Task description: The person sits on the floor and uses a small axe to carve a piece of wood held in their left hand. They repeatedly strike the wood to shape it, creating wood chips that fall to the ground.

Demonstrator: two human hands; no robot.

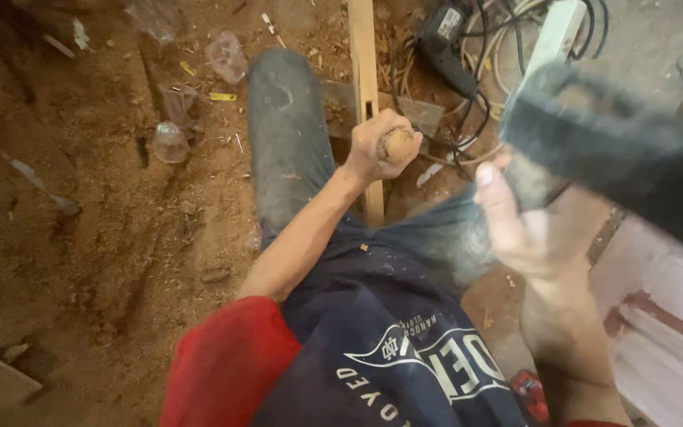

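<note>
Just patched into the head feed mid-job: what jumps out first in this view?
The right hand fills the near right, swinging a blurred dark mallet-like tool. At centre, the left hand has its grip closed on a round wooden handle set against a long wooden strip. Sawdust covers the floor at left, with tangled black cables at top.

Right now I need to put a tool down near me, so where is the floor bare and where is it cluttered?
Barest: the sawdust floor left of the left hand, below the plastic cups. Crowded: the cable tangle at top right, and the space around the wooden strip under the left hand. The right hand holds a dark blurred object.
</note>
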